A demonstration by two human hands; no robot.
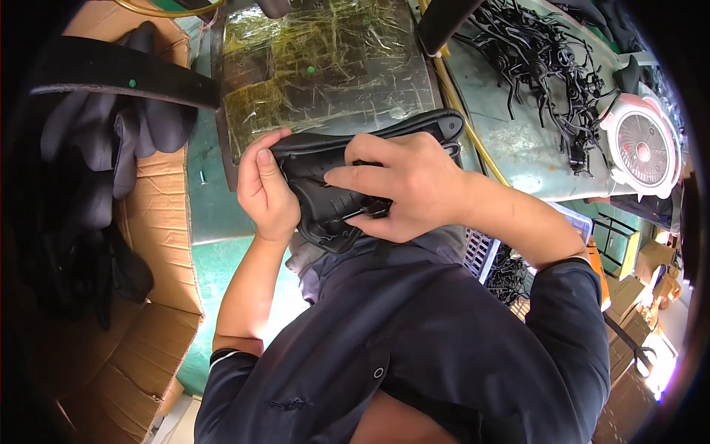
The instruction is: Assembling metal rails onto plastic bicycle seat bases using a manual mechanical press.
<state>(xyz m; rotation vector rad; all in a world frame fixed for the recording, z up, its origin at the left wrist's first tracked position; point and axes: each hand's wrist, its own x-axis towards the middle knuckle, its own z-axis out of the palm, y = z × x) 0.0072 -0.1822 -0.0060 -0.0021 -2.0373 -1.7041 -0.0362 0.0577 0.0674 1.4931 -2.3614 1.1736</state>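
Observation:
I hold a black moulded plastic shell (325, 194), long and curved, close to my chest above the green workbench (214, 200). My left hand (264, 186) grips its left end, thumb on the upper edge. My right hand (403, 185) lies over its middle, fingers pressing on the inner side where a thin black wire piece shows. The shell's far end (444, 122) sticks out past my right hand toward a scratched shiny metal plate (325, 63).
A cardboard box (159, 222) at the left holds several dark shells (111, 140). A pile of black wire frames (547, 66) lies on the bench at the upper right, beside a small white fan (642, 148). A yellow hose (473, 133) runs along the bench. Crates stand lower right.

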